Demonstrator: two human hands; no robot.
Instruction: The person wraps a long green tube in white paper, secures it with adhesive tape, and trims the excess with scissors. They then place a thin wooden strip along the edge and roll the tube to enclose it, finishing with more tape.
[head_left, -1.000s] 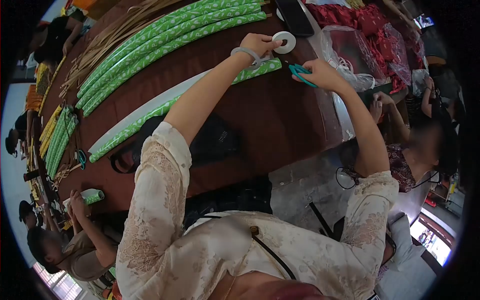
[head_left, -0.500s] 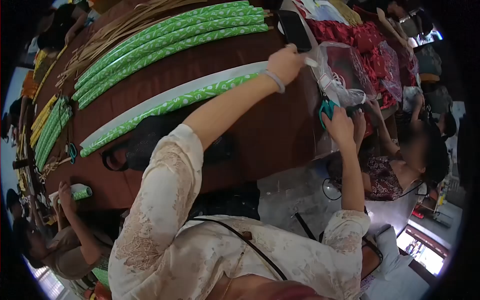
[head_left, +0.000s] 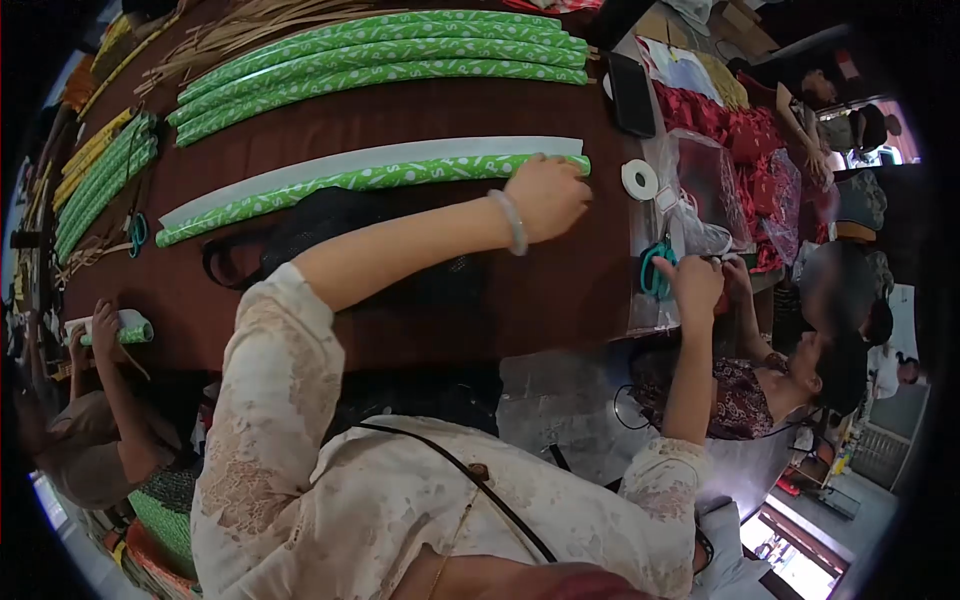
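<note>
My left hand (head_left: 548, 197), with a bracelet on its wrist, lies at the right end of a partly unrolled roll of green patterned wrapping paper (head_left: 390, 178). Its fingers are bent, and whatever is between them is hidden. My right hand (head_left: 697, 285) is closed at the teal-handled scissors (head_left: 656, 270), its thumb against a handle, beside clear plastic packaging (head_left: 700, 165). Just right of my left hand, a white tape roll (head_left: 640, 180) lies flat on the brown-covered table (head_left: 430, 310).
Green paper rolls (head_left: 380, 50) lie along the back, near a black phone (head_left: 631, 95). A dark mesh bag (head_left: 330, 225) sits in front. Red packages (head_left: 750, 135) fill the right side. Another person's hand (head_left: 738, 275) is beside my right hand; a person at left handles a small green roll (head_left: 132, 330).
My left hand has come away from the white tape roll and down to the green roll's right end. The tape roll now lies flat on the table. The view has shifted.
</note>
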